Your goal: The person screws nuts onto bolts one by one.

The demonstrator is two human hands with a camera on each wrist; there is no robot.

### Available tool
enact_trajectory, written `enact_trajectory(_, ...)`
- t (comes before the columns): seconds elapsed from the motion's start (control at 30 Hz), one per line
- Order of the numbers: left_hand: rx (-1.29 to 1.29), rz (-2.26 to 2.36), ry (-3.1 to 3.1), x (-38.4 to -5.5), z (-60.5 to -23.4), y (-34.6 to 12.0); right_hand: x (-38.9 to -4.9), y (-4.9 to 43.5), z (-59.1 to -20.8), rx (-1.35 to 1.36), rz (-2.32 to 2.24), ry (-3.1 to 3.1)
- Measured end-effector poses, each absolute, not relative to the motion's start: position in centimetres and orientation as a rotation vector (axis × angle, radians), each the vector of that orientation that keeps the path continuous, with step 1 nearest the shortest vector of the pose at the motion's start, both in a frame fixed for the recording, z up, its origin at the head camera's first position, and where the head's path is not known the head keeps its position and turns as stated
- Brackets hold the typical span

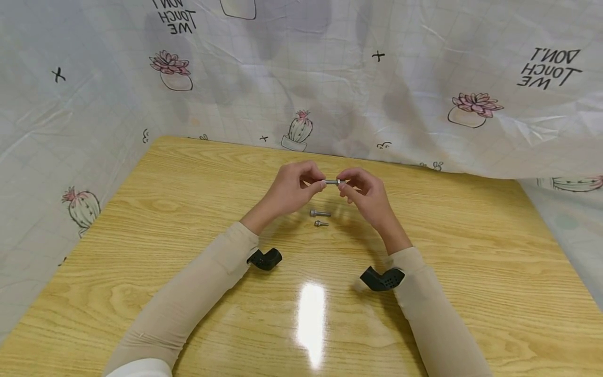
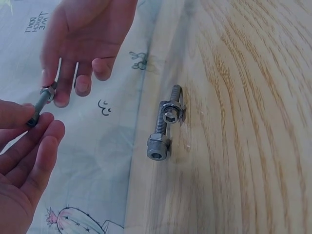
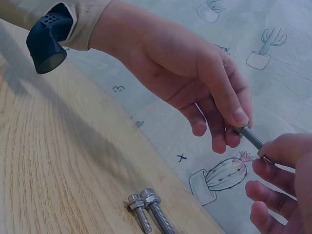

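Between both hands, above the table, a metal bolt [image 1: 332, 182] lies about level. My left hand [image 1: 297, 184] pinches one end of it between thumb and fingers. At the other end, my right hand [image 1: 367, 192] pinches a hex nut [image 2: 48, 92] that sits around the shank; the threads between show in the right wrist view. Below the hands, two more bolts lie side by side on the table: a longer socket-head bolt [image 2: 157, 146] with a nut near its head, and a shorter bolt [image 2: 170, 115] with a nut on it too.
The wooden table [image 1: 198, 293] stretches out on both sides. A white printed sheet [image 1: 339, 94] hangs behind the table and at its sides. A black wrist mount [image 1: 265, 259] sits on the left sleeve and another black mount [image 1: 381, 279] on the right sleeve.
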State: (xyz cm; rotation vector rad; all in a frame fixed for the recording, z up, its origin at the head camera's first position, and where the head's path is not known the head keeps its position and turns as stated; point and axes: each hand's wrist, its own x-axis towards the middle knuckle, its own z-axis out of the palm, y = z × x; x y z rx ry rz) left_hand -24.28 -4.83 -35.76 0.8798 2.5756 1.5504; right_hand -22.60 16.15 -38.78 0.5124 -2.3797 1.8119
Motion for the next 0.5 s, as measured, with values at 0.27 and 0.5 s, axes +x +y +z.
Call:
enact_trajectory(0.27,0.941,1.549,2.571,-24.27,-35.76,-4.73,-22.79,16.13,-38.78,0.556,1.860,-2.330)
enact_trajectory(0.5,0.975,1.542,2.543,-24.19,-35.68,-4.42,-22.77,16.03,-38.78,0.558,1.837,-2.359)
